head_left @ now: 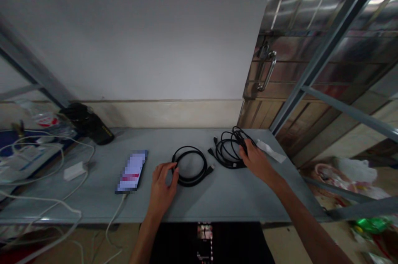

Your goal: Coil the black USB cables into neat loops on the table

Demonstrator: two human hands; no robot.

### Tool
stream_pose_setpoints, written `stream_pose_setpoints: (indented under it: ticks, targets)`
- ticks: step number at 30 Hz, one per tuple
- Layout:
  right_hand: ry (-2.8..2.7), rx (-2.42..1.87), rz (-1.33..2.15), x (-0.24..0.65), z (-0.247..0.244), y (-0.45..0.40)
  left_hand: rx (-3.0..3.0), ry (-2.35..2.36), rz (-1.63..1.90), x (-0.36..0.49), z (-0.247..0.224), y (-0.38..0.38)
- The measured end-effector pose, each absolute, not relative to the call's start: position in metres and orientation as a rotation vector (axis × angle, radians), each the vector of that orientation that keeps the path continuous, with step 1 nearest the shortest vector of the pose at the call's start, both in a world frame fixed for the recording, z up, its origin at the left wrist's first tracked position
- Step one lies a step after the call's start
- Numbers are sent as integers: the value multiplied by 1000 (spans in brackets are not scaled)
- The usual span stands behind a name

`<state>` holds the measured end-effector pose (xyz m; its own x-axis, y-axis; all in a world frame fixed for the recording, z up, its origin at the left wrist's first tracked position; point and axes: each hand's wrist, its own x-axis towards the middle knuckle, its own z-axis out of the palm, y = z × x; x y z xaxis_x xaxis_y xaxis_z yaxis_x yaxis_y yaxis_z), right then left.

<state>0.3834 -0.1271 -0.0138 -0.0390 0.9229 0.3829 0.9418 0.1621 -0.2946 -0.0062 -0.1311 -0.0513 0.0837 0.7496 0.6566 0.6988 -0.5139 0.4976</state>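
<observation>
Black cable coils (190, 182) (231, 166) lie between both hands (163, 183) (255, 159), touching their fingers.

- The single black cable (190, 183) is lying flat on the surface (199, 206), wound in a neat round coil to the right of the phone (132, 172), with one plug (210, 169) pointing outward from the coil's right side.
- The black cable bundle (229, 166) is lying farther to the right of the phone, in looser, overlapping loops, with dark connector ends (211, 152) sticking out on the side facing the phone.
</observation>
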Motion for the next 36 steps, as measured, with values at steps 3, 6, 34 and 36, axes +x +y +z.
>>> stream_pose_setpoints:
  ticks: [3, 6, 34, 36]
  targets:
    - [-1810, -1778, -37, 399, 6, -124, 2259, 1502, 1442, -6, -51, -132]
    - [-1670, -1782, -50, 413, 32, -124, 2246, 1508, 1448, -5, -50, -132]
    - [-1381, -1277, 286, 408, 146, -129, 2192, 1518, 1447, -6, -48, -132]
    - [-1359, -1224, 252, 404, 175, -136, 2184, 1518, 1455, -6, -48, -131]
